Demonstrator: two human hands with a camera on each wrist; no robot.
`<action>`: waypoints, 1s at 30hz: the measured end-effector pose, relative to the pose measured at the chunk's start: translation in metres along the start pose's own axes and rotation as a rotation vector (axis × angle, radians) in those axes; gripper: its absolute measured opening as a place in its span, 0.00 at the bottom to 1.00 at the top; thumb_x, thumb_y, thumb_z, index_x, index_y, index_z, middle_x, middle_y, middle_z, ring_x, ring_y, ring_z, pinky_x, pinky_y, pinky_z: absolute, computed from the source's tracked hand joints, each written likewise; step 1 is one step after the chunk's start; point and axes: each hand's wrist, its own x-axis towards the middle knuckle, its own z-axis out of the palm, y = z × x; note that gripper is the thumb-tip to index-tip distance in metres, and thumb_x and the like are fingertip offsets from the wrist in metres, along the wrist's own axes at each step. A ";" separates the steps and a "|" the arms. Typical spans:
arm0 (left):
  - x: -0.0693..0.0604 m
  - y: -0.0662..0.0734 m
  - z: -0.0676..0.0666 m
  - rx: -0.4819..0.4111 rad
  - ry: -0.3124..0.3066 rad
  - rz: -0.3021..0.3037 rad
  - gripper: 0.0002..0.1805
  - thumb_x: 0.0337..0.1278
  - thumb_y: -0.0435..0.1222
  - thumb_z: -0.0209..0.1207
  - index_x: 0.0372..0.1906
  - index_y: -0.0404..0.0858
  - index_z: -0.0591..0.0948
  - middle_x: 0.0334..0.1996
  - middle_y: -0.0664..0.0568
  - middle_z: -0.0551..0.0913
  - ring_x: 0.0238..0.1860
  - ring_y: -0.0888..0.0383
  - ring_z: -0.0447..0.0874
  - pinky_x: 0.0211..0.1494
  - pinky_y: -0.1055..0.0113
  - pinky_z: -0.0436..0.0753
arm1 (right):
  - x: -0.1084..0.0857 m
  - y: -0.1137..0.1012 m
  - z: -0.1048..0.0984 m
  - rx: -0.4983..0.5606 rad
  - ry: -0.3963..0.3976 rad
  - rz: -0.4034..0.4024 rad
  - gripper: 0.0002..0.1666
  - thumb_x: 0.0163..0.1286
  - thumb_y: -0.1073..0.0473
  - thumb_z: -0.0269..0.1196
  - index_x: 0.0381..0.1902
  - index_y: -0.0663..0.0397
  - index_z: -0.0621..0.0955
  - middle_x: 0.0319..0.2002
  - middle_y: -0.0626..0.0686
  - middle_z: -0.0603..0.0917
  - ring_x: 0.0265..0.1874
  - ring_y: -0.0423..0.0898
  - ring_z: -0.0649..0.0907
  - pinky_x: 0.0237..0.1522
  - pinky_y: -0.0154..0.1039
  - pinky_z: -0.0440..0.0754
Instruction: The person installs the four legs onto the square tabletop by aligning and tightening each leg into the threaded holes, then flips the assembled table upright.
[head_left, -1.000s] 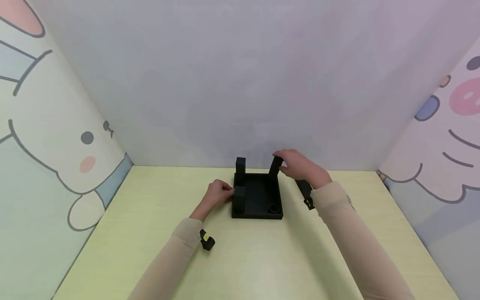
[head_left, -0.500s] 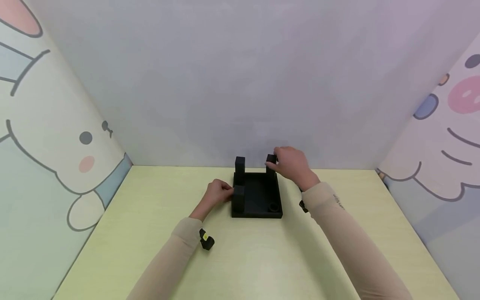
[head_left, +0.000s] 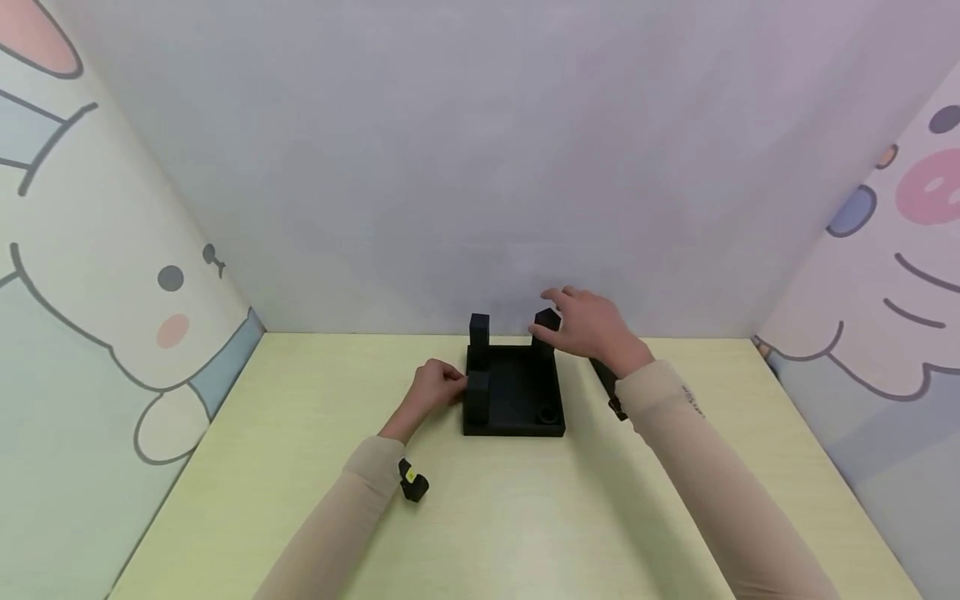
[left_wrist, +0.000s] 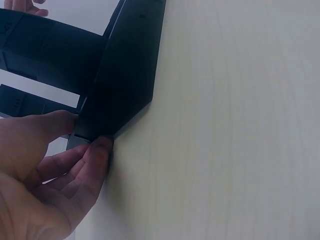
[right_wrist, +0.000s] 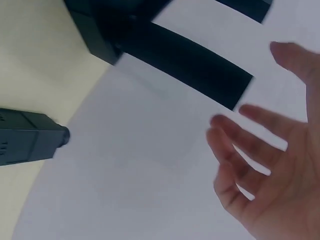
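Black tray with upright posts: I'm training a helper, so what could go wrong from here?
The far right post could lean if poorly seated: the open right hand isn't gripping it. The left hand holds the tray only at its left side, so it might swivel. The loose black piece to the tray's right could get knocked.

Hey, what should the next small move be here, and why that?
I'd probably move the right hand to the loose post and pick it up: that hand holds nothing, the black base has standing posts at three corners but a bare ring at its front right, and the left hand grips its edge.
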 end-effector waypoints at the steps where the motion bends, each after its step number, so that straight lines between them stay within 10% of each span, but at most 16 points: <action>1: 0.000 0.000 0.000 -0.003 0.000 0.000 0.10 0.63 0.37 0.64 0.34 0.34 0.91 0.28 0.45 0.91 0.25 0.62 0.83 0.31 0.73 0.77 | -0.001 0.001 -0.004 0.009 -0.022 -0.018 0.38 0.72 0.36 0.59 0.72 0.50 0.73 0.64 0.60 0.80 0.53 0.58 0.84 0.52 0.58 0.83; 8: 0.001 -0.001 -0.001 -0.008 -0.003 0.012 0.10 0.63 0.37 0.64 0.34 0.34 0.91 0.27 0.46 0.91 0.23 0.63 0.82 0.31 0.73 0.76 | -0.004 0.004 -0.015 0.043 -0.031 -0.098 0.24 0.72 0.48 0.60 0.60 0.54 0.82 0.59 0.58 0.84 0.58 0.59 0.82 0.58 0.58 0.81; 14: -0.001 -0.001 0.000 -0.003 -0.004 0.008 0.11 0.63 0.37 0.64 0.34 0.34 0.91 0.26 0.46 0.91 0.23 0.63 0.81 0.31 0.73 0.76 | -0.002 0.002 -0.008 0.032 0.042 -0.064 0.18 0.72 0.46 0.65 0.42 0.56 0.83 0.39 0.55 0.86 0.35 0.49 0.83 0.41 0.48 0.83; 21: 0.000 0.001 0.001 -0.017 -0.002 -0.010 0.10 0.63 0.37 0.64 0.35 0.34 0.91 0.27 0.46 0.91 0.23 0.63 0.83 0.31 0.74 0.76 | 0.006 -0.005 0.007 0.047 0.139 0.021 0.32 0.71 0.43 0.65 0.16 0.50 0.64 0.15 0.46 0.59 0.15 0.41 0.59 0.19 0.37 0.57; 26: 0.000 0.001 0.001 -0.021 -0.003 -0.017 0.10 0.63 0.37 0.64 0.34 0.34 0.91 0.26 0.46 0.91 0.23 0.63 0.82 0.31 0.74 0.76 | 0.003 -0.008 0.008 -0.003 0.174 0.057 0.29 0.71 0.37 0.63 0.22 0.54 0.73 0.19 0.51 0.72 0.16 0.45 0.68 0.18 0.37 0.63; 30: 0.000 0.000 0.000 -0.019 0.008 -0.014 0.10 0.63 0.37 0.64 0.34 0.35 0.91 0.26 0.47 0.91 0.23 0.64 0.82 0.32 0.74 0.76 | -0.003 -0.006 -0.004 -0.011 0.110 0.033 0.33 0.71 0.33 0.60 0.55 0.56 0.83 0.49 0.59 0.85 0.37 0.54 0.85 0.33 0.49 0.84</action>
